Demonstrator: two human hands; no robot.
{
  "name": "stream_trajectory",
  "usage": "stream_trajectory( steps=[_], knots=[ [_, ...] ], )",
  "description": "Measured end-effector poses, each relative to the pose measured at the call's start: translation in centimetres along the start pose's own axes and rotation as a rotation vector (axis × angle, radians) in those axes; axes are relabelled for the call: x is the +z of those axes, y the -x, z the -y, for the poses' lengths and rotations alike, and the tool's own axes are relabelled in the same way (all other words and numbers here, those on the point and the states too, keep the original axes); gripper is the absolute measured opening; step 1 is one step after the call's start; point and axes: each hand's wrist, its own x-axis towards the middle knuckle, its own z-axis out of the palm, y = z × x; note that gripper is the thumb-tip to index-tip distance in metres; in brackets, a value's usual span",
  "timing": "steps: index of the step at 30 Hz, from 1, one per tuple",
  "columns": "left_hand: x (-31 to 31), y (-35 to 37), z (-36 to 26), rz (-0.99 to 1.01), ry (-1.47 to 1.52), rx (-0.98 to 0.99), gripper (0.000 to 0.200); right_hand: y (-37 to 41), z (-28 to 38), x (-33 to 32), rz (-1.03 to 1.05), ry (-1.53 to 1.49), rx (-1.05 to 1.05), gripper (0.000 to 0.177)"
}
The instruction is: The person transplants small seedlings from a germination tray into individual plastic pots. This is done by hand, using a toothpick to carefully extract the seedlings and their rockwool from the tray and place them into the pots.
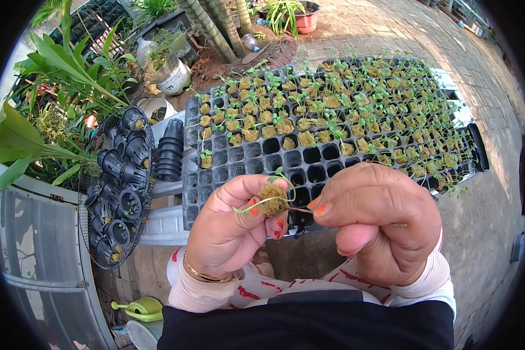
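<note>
My left hand (224, 224) pinches a seedling plug (272, 201), a small yellowish-brown fibrous cube, between thumb and fingers. Pale curved stems with small green leaves (279, 173) come out of the plug. Coming in from the other side, my right hand (385, 224) has a thin brown stick (299, 210) between thumb and forefinger, its tip right at the plug's lower edge. Both hands are over the near edge of a black seedling tray (220, 158). Many of its cells on the right and at the back hold similar plugs with sprouts; several near cells are bare.
To the left, a black wire basket (150, 169) holds several black net pots (129, 204). A stack of black pots (169, 151) stands between basket and tray. A green watering can (143, 309) is at lower left. Leafy plants (58, 64) and a white bucket (175, 79) are behind.
</note>
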Motion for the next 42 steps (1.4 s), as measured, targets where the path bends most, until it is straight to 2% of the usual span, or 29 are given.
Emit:
stream_trajectory(
  steps=[20, 22, 26, 28, 29, 32, 35, 42],
  knots=[
    [-0.2, 0.3, 0.0, -0.015, -0.012, 0.009, 0.035, 0.2, 0.2, -0.3, 0.022, -0.004, -0.019, 0.032],
    [-0.8, 0.3, -0.1, 0.046, 0.013, -0.011, 0.036, 0.3, 0.3, -0.5, -0.007, -0.07, 0.003, 0.03],
    [-0.8, 0.3, -0.3, 0.029, 0.001, -0.005, 0.038, 0.7, 0.1, -0.2, -0.013, -0.057, 0.018, 0.029],
    [-1.2, 0.2, -0.2, 0.089, 0.107, -0.014, 0.041, 0.7, 0.1, -0.3, -0.021, -0.112, 0.102, 0.03],
    [-1.2, 0.2, -0.2, 0.084, 0.111, -0.01, 0.041, 0.8, 0.8, -0.1, -0.072, -0.144, 0.219, 0.031],
    [-0.9, 0.3, -0.2, 0.076, 0.134, 0.022, 0.043, 1.0, 1.0, -0.2, -0.05, -0.148, 0.278, 0.033],
    [-1.0, 0.6, -0.6, 0.108, -0.043, -0.005, 0.04, 1.4, 0.9, -0.1, -0.008, -0.134, 0.241, 0.034],
    [-0.3, 1.6, -0.3, 0.136, 0.012, -0.08, 0.041, 2.0, 0.8, 0.6, 0.008, -0.098, 0.221, 0.032]
  ],
)
